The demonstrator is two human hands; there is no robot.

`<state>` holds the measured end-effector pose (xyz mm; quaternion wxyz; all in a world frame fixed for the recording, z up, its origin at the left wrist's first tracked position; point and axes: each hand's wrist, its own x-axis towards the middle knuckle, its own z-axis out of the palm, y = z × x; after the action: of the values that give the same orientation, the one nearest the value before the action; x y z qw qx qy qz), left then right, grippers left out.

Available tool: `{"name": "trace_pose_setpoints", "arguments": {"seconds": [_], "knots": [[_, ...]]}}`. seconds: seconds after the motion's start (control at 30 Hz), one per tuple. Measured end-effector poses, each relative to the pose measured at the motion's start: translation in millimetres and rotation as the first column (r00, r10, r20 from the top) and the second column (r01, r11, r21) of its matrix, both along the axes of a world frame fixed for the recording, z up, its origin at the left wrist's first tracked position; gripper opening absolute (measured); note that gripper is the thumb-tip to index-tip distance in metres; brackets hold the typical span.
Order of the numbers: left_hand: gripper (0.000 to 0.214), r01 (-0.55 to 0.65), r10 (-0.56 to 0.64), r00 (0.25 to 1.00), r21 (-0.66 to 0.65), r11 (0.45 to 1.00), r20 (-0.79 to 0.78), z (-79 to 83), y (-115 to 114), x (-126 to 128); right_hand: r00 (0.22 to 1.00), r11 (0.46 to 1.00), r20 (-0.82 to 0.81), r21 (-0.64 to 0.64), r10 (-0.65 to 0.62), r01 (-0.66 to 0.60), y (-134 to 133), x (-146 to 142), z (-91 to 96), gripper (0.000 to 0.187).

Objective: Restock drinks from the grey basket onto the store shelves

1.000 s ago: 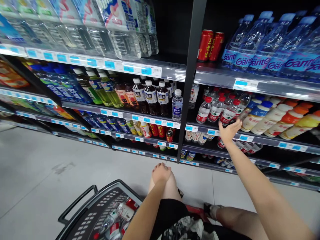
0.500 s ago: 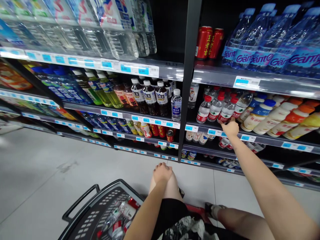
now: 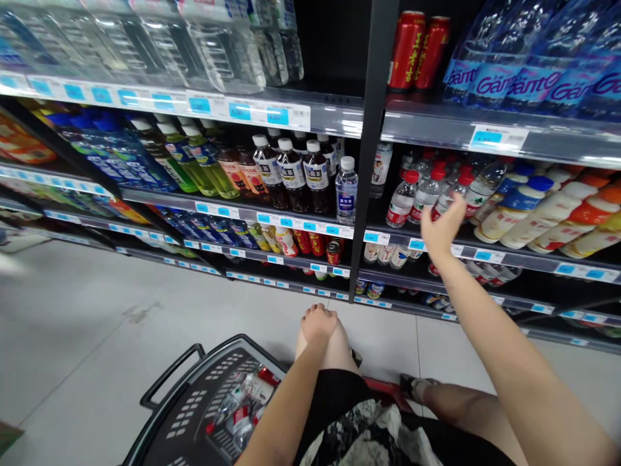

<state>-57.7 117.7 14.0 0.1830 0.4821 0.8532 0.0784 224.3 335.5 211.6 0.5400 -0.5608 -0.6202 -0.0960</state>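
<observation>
My right hand point(image 3: 442, 228) is raised in front of the middle shelf, thumb and fingers apart, with nothing seen in it. Behind it stand red-capped water bottles point(image 3: 402, 202) with red and white labels, in a row at the shelf front. The fingertips overlap one of these bottles in view; I cannot tell whether they touch it. My left hand point(image 3: 317, 320) lies spread over my bent knee. Below it to the left, a dark grey shopping basket point(image 3: 187, 395) holds several drinks, among them a red-capped bottle point(image 3: 237, 421) lying on its side.
White drink bottles point(image 3: 519, 210) with blue and orange caps stand right of my right hand. Red cans point(image 3: 407, 52) and large blue water bottles point(image 3: 538, 77) fill the shelf above. A black upright point(image 3: 371, 129) divides the shelves. Dark tea bottles point(image 3: 291, 175) stand left of it.
My right hand has lifted off the front of the red-capped bottles, its fingers opening upward. My left hand stays on the knee. The view has tilted down slightly.
</observation>
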Motion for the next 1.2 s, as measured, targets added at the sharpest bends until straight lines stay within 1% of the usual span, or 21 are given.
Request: {"name": "trace_pose_setpoints", "arguments": {"seconds": [0.03,0.07,0.1,0.13,0.2,0.3,0.37,0.43,0.5,0.6,0.63,0.7,0.77,0.83,0.87,0.97,1.03,1.1,1.13,1.2], "knots": [[0.038,0.001,-0.001,1.0,0.001,1.0,-0.003,-0.1,0.3,0.5,0.997,0.997,0.02,0.01,0.08,-0.081,-3.3,-17.3,-0.7,0.067],[0.039,0.002,-0.002,1.0,0.0,1.0,-0.005,-0.3,0.4,1.2,0.992,0.992,0.022,-0.014,0.128,-0.128,-5.0,-34.2,-2.2,0.072],[0.04,0.005,-0.005,1.0,-0.004,1.0,-0.003,-0.5,0.5,2.0,0.989,0.988,0.005,-0.052,0.146,-0.146,-5.1,-49.5,-3.9,0.076],[0.041,0.009,-0.009,1.0,-0.01,1.0,0.001,-0.7,0.5,2.8,0.99,0.986,-0.02,-0.092,0.138,-0.139,-3.6,-62.3,-5.6,0.079],[0.044,0.02,-0.02,1.0,-0.023,1.0,0.013,-0.7,0.2,4.0,0.995,0.984,-0.06,-0.16,0.076,-0.085,2.8,-79.4,-7.8,0.082],[0.046,0.029,-0.028,0.999,-0.041,0.999,0.024,0.2,0.0,3.9,0.994,0.962,-0.107,-0.273,-0.023,-0.007,14.1,-86.4,-8.3,0.08],[0.046,0.03,-0.029,0.999,-0.051,0.998,0.021,1.6,0.8,2.6,0.988,0.938,-0.143,-0.348,-0.051,-0.002,18.9,-84.9,-8.5,0.074],[0.047,0.028,-0.027,0.999,-0.066,0.997,0.017,3.3,2.6,1.1,0.983,0.927,-0.176,-0.376,-0.051,-0.019,20.2,-82.5,-9.2,0.069],[0.047,0.031,-0.029,0.999,-0.088,0.996,0.018,5.3,5.2,0.5,0.982,0.941,-0.19,-0.336,-0.02,-0.046,17.1,-79.9,-10.2,0.067],[0.047,0.054,-0.052,0.998,-0.109,0.993,0.023,8.8,9.0,3.4,0.98,0.976,-0.184,-0.184,0.081,-0.115,-0.2,-74.8,-12.1,0.063],[0.048,0.065,-0.062,0.998,-0.11,0.992,0.023,10.0,10.1,5.7,0.976,0.983,-0.181,-0.112,0.121,-0.143,-10.6,-72.2,-13.1,0.063],[0.048,0.089,-0.088,0.996,-0.107,0.99,0.014,12.4,12.0,12.2,0.964,0.981,-0.18,0.025,0.194,-0.193,-39.0,-64.4,-17.0,0.065],[0.049,0.114,-0.115,0.993,-0.11,0.987,-0.004,14.5,13.8,20.6,0.951,0.967,-0.181,0.096,0.25,-0.236,-75.7,-52.3,-26.0,0.066],[0.049,0.131,-0.135,0.991,-0.126,0.983,-0.023,16.1,15.3,30.2,0.942,0.963,-0.201,0.069,0.27,-0.261,-116.6,-34.6,-43.4,0.061],[0.049,0.134,-0.139,0.99,-0.137,0.981,-0.03,16.6,15.7,35.1,0.938,0.964,-0.221,0.041,0.267,-0.264,-137.4,-23.5,-55.8,0.058],[0.051,0.141,-0.151,0.987,-0.144,0.979,-0.057,16.6,15.2,47.3,0.914,0.961,-0.339,-0.079,0.224,-0.265,-197.6,17.5,-105.2,0.056],[0.051,0.142,-0.153,0.985,-0.13,0.981,-0.075,14.3,13.7,51.2,0.895,0.95,-0.416,-0.182,0.159,-0.253,-234.8,47.3,-142.4,0.057],[0.049,0.137,-0.147,0.986,-0.117,0.984,-0.079,10.5,12.3,50.6,0.895,0.917,-0.443,-0.331,0.059,-0.224,-267.8,73.9,-176.1,0.057],[0.047,0.132,-0.141,0.987,-0.113,0.985,-0.076,8.6,11.8,49.1,0.894,0.888,-0.447,-0.41,0.005,-0.21,-281.8,84.9,-189.9,0.056],[0.044,0.119,-0.128,0.989,-0.114,0.986,-0.07,5.7,11.7,44.9,0.881,0.816,-0.463,-0.543,-0.095,-0.198,-301.6,102.0,-208.9,0.055]]}}
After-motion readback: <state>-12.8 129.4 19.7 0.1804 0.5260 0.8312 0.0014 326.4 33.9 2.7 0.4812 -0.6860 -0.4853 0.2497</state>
